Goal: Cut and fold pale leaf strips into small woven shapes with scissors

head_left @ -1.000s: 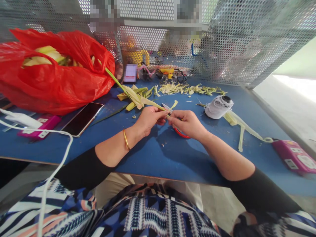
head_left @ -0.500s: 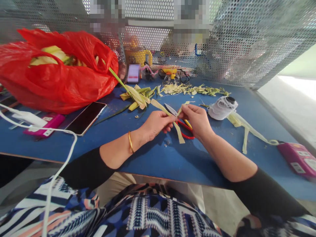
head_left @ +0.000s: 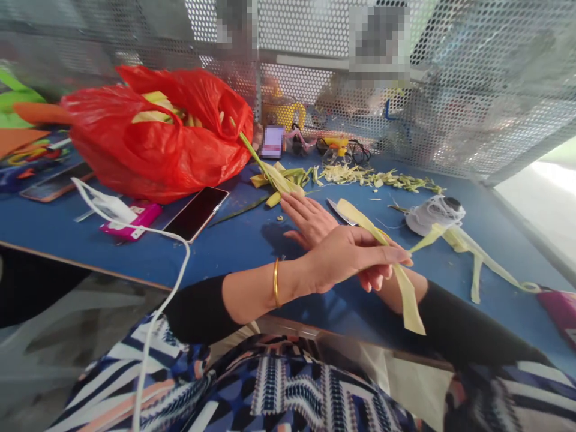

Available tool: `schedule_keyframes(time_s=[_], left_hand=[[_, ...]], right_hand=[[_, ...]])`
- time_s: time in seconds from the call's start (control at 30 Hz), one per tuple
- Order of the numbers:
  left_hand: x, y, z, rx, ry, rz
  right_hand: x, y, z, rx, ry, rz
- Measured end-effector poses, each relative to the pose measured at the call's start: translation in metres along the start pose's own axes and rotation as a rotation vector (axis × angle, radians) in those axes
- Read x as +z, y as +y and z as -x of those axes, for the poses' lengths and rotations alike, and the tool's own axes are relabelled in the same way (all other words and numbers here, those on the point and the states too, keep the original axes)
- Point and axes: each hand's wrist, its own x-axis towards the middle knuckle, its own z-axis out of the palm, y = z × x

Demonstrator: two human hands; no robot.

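My left hand point(head_left: 355, 255), with a gold bangle at the wrist, crosses over my right forearm and pinches pale yellow-green leaf strips point(head_left: 410, 300) between thumb and fingers. One end hangs down over the right forearm; another points toward the thread. Beneath it, my right hand point(head_left: 310, 219) reaches left, palm down with fingers stretched, nearest to a small pile of husk-like leaves point(head_left: 283, 179). Whether its fingertips touch them I cannot tell. A scissors blade point(head_left: 338, 210) shows behind the hands; the red handles are hidden. White thread on a dark cone point(head_left: 429, 216) stands to the right.
A red plastic bag point(head_left: 157, 162) of leaves fills the back left. A dark-screened phone point(head_left: 198, 213), a magenta box point(head_left: 135, 222) and a white cable point(head_left: 184, 264) lie before it. Cut leaf bits point(head_left: 382, 179) line the back near a perforated metal screen point(head_left: 306, 36).
My right hand has let go of the strips and moved left toward the leaf pile. My left hand has moved right with the strips, crossing above it. The view has turned left.
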Motion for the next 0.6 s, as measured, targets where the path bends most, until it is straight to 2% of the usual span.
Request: schedule_keyframes(time_s=[0.07, 0.2, 0.3, 0.37, 0.47, 0.6], left_hand=[[-0.002, 0.002, 0.002, 0.004, -0.007, 0.052], [-0.005, 0.004, 0.005, 0.005, -0.07, 0.131], [-0.005, 0.004, 0.006, -0.034, -0.077, 0.136], [-0.003, 0.003, 0.007, -0.077, -0.081, 0.125], [-0.003, 0.0, 0.006, -0.111, -0.087, 0.107], [-0.006, -0.004, 0.005, -0.093, -0.067, 0.13]], right_hand=[[0.004, -0.001, -0.024, -0.076, -0.051, 0.091], [0.016, 0.002, -0.051, -0.079, -0.146, 0.179], [0.027, 0.003, -0.054, -0.038, -0.288, 0.196], [0.031, 0.002, -0.053, -0.006, -0.33, 0.204], [0.034, 0.0, -0.049, 0.03, -0.326, 0.181], [0.038, 0.0, -0.048, 0.06, -0.3, 0.149]])
